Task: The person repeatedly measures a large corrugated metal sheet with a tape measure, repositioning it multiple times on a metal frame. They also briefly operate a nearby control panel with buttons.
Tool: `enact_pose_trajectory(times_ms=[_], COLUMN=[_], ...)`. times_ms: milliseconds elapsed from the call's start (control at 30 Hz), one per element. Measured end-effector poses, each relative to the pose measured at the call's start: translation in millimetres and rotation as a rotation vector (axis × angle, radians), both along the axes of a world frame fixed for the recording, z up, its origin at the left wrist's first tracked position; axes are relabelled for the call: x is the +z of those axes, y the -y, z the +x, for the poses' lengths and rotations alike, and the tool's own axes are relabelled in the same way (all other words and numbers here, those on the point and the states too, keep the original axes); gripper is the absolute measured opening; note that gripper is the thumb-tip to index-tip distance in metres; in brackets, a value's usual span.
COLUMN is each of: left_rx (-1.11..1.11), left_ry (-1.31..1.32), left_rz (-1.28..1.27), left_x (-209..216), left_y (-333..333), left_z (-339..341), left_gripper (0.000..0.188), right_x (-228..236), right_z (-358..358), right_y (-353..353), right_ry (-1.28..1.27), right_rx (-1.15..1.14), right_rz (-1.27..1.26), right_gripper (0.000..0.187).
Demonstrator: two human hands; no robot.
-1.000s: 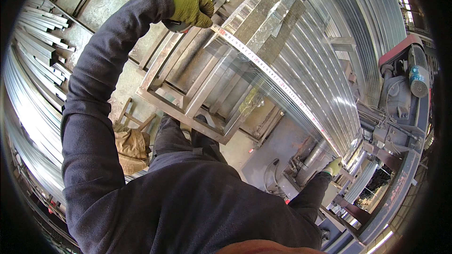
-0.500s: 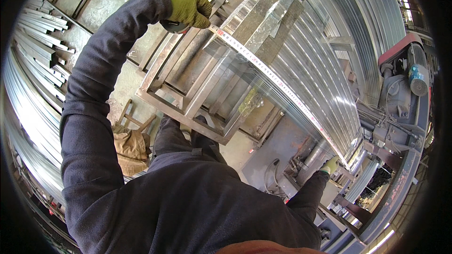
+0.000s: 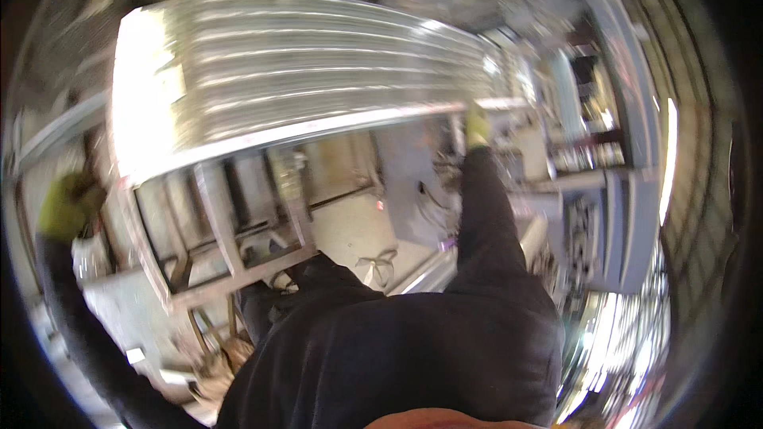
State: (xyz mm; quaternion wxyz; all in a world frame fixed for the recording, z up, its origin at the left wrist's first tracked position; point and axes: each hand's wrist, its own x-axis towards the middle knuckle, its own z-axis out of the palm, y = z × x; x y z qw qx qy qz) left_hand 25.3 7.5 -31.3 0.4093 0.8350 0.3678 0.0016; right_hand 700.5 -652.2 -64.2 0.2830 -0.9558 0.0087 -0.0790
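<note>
The picture is blurred by motion. My left hand [image 3: 67,202], in a yellow-green glove, is closed at the far left beside the corner of a welded steel frame [image 3: 238,270]. My right hand [image 3: 477,125], gloved the same, reaches out to the far end of a pale measuring tape [image 3: 334,129]. The tape runs taut between the two hands along the front edge of a stack of shiny corrugated metal sheets [image 3: 318,63]. Dark sleeves cover both arms. The fingers of the right hand are too small and blurred to make out.
The steel frame stands on a concrete floor [image 3: 350,230] under the sheet stack. A grey machine or cabinet [image 3: 604,230] and racks stand at the right. Scrap pieces lie on the floor at the lower left [image 3: 151,365].
The view has swung sharply, so the sheet stack now lies across the top. My left hand has shifted to the far left edge and my right hand to the upper middle.
</note>
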Motion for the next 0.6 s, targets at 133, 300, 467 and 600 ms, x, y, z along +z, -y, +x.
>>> enact_pose_trajectory(times_ms=[133,300,467,600], left_rx=[0.018,0.045,0.024,-0.076], left_ry=[0.197,0.095,0.180,0.168], left_rz=[-0.097,-0.370,-0.271,-0.166], left_x=[-30,-37,-41,-35], left_y=[-9,-25,-21,-15], left_z=[-18,-32,-30,-23], left_gripper=[0.008,0.007,0.006,0.007], right_x=[-12,-8,6,23], right_z=[19,28,18,8], right_y=[-8,-17,-26,-33], right_ry=[-0.024,0.004,0.007,-0.133], right_rx=[-0.196,-0.249,-0.287,-0.261], right_rz=[0.147,0.058,0.023,0.202], right_gripper=[0.073,0.077,0.073,0.059])
